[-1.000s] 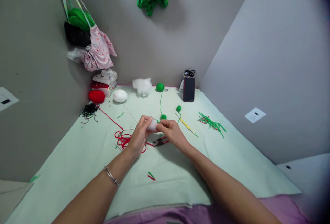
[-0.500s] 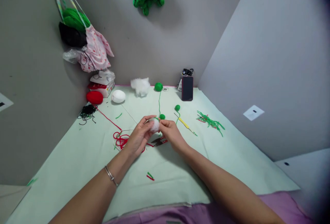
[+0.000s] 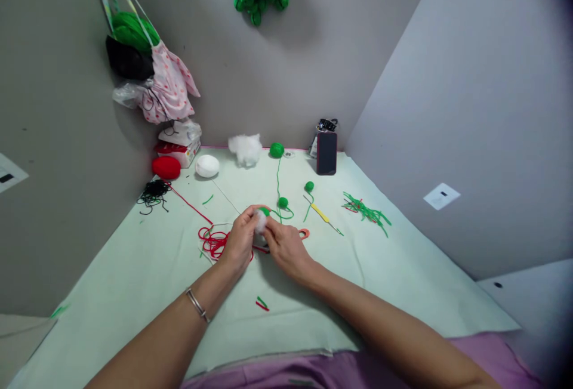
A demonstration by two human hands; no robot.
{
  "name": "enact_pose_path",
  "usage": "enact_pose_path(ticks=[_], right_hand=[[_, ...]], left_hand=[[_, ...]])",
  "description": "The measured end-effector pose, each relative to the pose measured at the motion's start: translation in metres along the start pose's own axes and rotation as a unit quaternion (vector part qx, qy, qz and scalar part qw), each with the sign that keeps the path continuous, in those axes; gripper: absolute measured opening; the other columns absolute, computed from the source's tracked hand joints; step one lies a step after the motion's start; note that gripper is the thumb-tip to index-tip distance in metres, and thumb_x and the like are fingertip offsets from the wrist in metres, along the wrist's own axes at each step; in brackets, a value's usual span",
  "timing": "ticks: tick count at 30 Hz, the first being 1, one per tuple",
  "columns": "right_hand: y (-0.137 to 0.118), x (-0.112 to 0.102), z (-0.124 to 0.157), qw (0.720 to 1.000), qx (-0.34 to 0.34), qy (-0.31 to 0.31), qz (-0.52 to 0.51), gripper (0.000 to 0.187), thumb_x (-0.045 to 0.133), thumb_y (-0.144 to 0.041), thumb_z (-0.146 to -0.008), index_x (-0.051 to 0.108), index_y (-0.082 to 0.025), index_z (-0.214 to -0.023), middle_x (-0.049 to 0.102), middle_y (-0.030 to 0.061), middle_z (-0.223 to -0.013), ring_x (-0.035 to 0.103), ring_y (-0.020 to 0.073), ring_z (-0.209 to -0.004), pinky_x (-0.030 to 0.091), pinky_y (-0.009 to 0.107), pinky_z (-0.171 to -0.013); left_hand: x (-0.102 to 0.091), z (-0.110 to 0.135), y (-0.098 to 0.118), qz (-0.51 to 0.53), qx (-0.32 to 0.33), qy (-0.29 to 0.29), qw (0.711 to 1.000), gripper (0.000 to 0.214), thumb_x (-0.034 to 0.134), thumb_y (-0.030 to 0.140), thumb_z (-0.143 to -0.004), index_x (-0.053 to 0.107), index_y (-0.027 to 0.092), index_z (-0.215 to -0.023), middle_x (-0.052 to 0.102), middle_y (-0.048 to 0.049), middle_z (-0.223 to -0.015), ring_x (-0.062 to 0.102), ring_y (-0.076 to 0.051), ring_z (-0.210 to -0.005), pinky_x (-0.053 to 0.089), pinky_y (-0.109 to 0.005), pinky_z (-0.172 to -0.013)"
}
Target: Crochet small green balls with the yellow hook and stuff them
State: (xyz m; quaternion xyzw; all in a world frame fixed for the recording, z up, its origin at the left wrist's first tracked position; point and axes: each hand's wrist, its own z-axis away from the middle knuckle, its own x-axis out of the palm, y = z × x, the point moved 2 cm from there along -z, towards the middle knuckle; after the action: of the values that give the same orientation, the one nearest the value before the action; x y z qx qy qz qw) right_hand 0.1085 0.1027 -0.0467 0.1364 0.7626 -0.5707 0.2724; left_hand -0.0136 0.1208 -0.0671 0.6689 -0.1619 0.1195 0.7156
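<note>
My left hand [image 3: 240, 238] is closed around a small green crocheted piece [image 3: 265, 211] and a tuft of white stuffing [image 3: 259, 222]. From the other side, the fingertips of my right hand [image 3: 287, 250] press together on the same tuft. How far the stuffing sits inside the green piece is hidden by my fingers. Partly covered by my right hand lies a pair of scissors, with one orange handle loop [image 3: 304, 234] showing. Tangled red yarn [image 3: 212, 241] is beside my left hand. Just beyond both hands sits a small green ball [image 3: 283, 203] with a loose strand.
A yellow-handled crochet hook [image 3: 320, 212] lies right of the hands, near green yarn scraps [image 3: 367, 210]. Along the back stand white yarn [image 3: 207, 166], red yarn [image 3: 166, 167], loose stuffing [image 3: 246, 150], a green yarn ball [image 3: 276, 150] and a phone [image 3: 326, 153]. Black yarn [image 3: 154, 192] lies left.
Both hands have moved slightly left with the stuffing, and the green piece shows more. An orange scissors handle now shows beside my right hand; the dark blades are mostly covered.
</note>
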Motion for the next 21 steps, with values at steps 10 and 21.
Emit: enact_pose_path(ticks=[10,21], right_hand=[[0.000,-0.015,-0.016,0.993,0.017,-0.028,-0.115,0.036,0.046,-0.043,-0.096,0.062,-0.020,-0.074,0.044,-0.0037,-0.058,0.042,0.0142,-0.056,0.034,0.026,-0.057],[0.003,-0.024,-0.018,0.994,0.047,-0.005,-0.101,0.040,0.047,-0.046,-0.090,0.052,-0.021,-0.060,0.033,-0.0057,-0.051,0.032,0.0117,-0.049,0.025,0.026,-0.051]], left_hand=[[0.002,-0.004,0.016,-0.042,0.097,0.044,0.993,0.016,0.076,0.024,-0.088,0.070,0.018,-0.102,0.069,0.0001,-0.089,0.063,-0.014,-0.073,0.053,-0.028,-0.069],[0.003,0.005,0.020,-0.040,0.085,-0.010,0.996,0.022,0.071,0.029,-0.086,0.077,0.020,-0.105,0.074,-0.0034,-0.093,0.065,-0.019,-0.087,0.049,-0.030,-0.084]])
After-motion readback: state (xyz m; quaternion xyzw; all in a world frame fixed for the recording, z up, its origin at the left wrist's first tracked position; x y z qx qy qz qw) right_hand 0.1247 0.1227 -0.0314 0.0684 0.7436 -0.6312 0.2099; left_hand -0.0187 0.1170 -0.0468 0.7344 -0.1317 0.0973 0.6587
